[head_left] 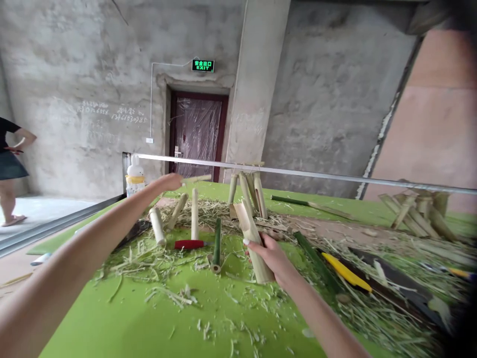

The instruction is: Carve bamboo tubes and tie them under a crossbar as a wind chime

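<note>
My right hand point(271, 254) is wrapped round a pale bamboo tube point(257, 258) with a long opening cut into its upper end; the tube leans over the green table. Stretched out to the far left, my left hand point(172, 182) is closed on a thin bamboo stick point(199, 178) that points right. Between the hands stand pale bamboo pieces point(195, 214), with a red-handled tool point(189, 244) lying before them. A green bamboo tube point(216, 246) lies just right of it. Behind the held tube, several cut bamboo tubes point(248, 191) stand in a leaning group.
Bamboo shavings point(179, 296) litter the green tabletop point(122, 323). On the right lie a yellow-handled tool point(346, 272), a dark blade point(402, 283) and another green tube point(316, 261). A bamboo bundle point(421, 214) stands far right. A rabbit figure point(135, 176) and a metal rail point(298, 172) are behind; a person point(11, 169) stands left.
</note>
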{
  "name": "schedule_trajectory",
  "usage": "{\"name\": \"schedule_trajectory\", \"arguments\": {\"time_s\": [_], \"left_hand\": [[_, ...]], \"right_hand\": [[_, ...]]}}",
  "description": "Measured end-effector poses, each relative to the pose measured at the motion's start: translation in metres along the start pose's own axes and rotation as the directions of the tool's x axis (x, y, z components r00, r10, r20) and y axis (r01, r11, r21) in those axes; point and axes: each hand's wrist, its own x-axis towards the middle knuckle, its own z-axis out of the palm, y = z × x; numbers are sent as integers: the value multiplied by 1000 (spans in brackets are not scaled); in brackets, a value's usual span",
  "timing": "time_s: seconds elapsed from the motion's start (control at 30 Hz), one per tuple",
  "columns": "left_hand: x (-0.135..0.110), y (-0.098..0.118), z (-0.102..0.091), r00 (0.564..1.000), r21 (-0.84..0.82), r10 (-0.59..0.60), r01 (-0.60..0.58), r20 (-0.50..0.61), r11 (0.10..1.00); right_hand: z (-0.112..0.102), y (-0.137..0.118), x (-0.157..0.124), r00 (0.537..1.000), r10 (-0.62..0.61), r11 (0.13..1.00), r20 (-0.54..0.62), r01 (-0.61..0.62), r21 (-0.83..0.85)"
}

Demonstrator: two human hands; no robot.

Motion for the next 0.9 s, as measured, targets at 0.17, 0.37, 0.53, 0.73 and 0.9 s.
{"name": "schedule_trajectory", "arguments": {"time_s": [0.17, 0.37, 0.53, 0.73, 0.9], "left_hand": [[-8, 62, -110, 994, 174, -42, 59, -99, 983], [-46, 143, -177, 997, 420, 76, -55, -33, 906], [-69, 182, -188, 994, 394, 103, -78, -42, 916], [-85, 206, -193, 995, 353, 98, -80, -35, 932], [-91, 213, -196, 990, 318, 114, -83, -81, 944]], "right_hand": [[9, -14, -9, 995, -95, 994, -17, 96, 49], [52, -53, -39, 932, -363, 927, 18, 359, 111], [96, -84, -56, 851, -523, 844, -39, 524, 115], [121, -97, -65, 824, -548, 830, -148, 557, 34], [125, -86, -66, 856, -517, 839, 4, 506, 201]]}}
